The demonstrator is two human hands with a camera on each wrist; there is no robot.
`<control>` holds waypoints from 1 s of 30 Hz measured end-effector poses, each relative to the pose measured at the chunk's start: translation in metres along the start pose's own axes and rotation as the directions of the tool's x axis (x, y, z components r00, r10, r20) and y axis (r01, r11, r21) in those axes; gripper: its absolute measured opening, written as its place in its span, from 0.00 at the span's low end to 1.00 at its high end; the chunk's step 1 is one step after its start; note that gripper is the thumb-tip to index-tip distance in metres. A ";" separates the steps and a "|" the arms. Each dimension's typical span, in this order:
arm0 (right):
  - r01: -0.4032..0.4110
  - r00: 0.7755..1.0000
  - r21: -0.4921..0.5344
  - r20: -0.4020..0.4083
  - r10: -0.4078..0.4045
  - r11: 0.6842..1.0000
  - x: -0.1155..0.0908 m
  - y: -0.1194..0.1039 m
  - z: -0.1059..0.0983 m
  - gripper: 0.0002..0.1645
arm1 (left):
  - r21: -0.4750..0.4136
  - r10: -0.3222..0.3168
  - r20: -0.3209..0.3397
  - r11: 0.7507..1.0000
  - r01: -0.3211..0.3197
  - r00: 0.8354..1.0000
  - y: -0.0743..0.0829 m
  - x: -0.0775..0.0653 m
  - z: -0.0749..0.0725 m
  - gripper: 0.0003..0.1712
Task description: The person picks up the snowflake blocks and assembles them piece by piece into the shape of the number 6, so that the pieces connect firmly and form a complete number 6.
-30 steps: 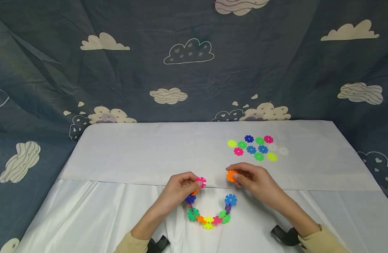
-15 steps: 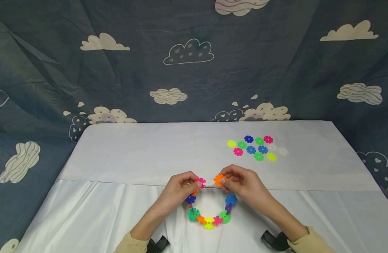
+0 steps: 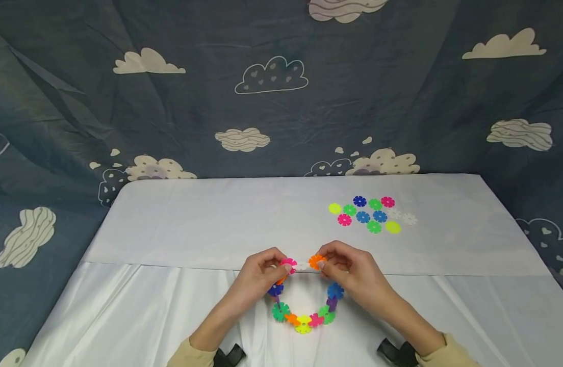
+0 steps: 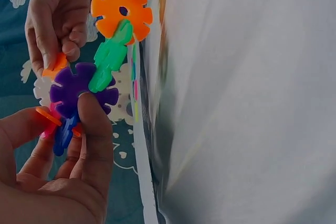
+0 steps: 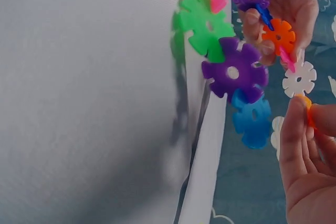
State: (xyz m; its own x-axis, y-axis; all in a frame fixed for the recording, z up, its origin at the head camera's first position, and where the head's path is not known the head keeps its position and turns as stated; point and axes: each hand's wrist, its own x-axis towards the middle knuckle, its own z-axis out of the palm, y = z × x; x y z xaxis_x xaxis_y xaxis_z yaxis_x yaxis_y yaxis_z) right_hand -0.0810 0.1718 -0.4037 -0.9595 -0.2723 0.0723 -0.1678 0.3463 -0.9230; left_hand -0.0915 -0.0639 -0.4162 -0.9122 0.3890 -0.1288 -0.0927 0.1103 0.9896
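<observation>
A curved chain of notched plastic snowflake discs (image 3: 303, 326) hangs as an unclosed ring between the hands in the head view. My left hand (image 3: 259, 278) pinches it near the pink disc (image 3: 289, 263); its fingers also touch the dark blue disc (image 4: 64, 136) and purple disc (image 4: 79, 92) in the left wrist view. Beyond the pink disc is a white disc (image 5: 299, 80). My right hand (image 3: 358, 272) pinches an orange snowflake disc (image 3: 315, 262), edge against the white one. Fingers partly cover that contact. A light blue disc (image 5: 253, 124) forms the chain's other end, below the right hand.
Several loose discs (image 3: 363, 217), in blue, green, pink, yellow and white, lie at the back right of the white-covered table (image 3: 194, 219). Behind it hangs a dark cloud-print cloth (image 3: 281, 112). Black straps (image 3: 398, 353) show by the wrists.
My right hand has moved left with the orange disc, from apart to against the white disc. The left hand has kept its hold on the chain, almost still.
</observation>
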 end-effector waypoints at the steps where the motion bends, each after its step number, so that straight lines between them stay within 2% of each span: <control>1: -0.017 1.000 0.022 0.005 0.017 1.000 0.000 0.000 0.000 0.09 | -0.005 0.005 -0.001 1.000 -0.005 1.000 0.000 0.000 0.000 0.05; 6: -0.065 0.998 0.089 0.029 0.062 0.994 0.001 0.000 -0.002 0.08 | -0.004 0.017 0.000 1.000 -0.017 1.000 -0.002 0.001 0.001 0.05; 13: 0.045 0.998 -0.017 -0.050 -0.046 0.999 -0.002 -0.001 0.001 0.10 | 0.002 0.017 0.001 1.000 -0.017 1.000 -0.004 0.002 0.001 0.04; 21: 0.094 0.992 -0.085 -0.080 -0.101 0.992 -0.003 -0.005 0.007 0.12 | -0.017 0.011 -0.009 1.000 -0.011 1.000 -0.004 0.000 0.002 0.05; 27: 0.137 0.986 -0.091 -0.079 -0.145 0.986 -0.004 -0.004 0.009 0.12 | -0.044 -0.001 -0.010 0.999 0.001 1.000 -0.004 0.000 0.003 0.06; 30: 0.110 0.992 -0.050 -0.060 -0.113 0.993 -0.002 -0.002 0.008 0.11 | -0.044 -0.009 -0.014 0.999 0.009 1.000 -0.004 0.001 0.003 0.06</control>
State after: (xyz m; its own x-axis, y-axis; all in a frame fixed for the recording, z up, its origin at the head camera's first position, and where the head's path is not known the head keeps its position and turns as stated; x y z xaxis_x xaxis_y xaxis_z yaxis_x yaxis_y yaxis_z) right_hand -0.0765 0.1646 -0.4046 -0.9462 -0.2554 0.1984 -0.2833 0.3587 -0.8894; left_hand -0.0906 -0.0610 -0.4203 -0.9169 0.3747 -0.1373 -0.1184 0.0731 0.9903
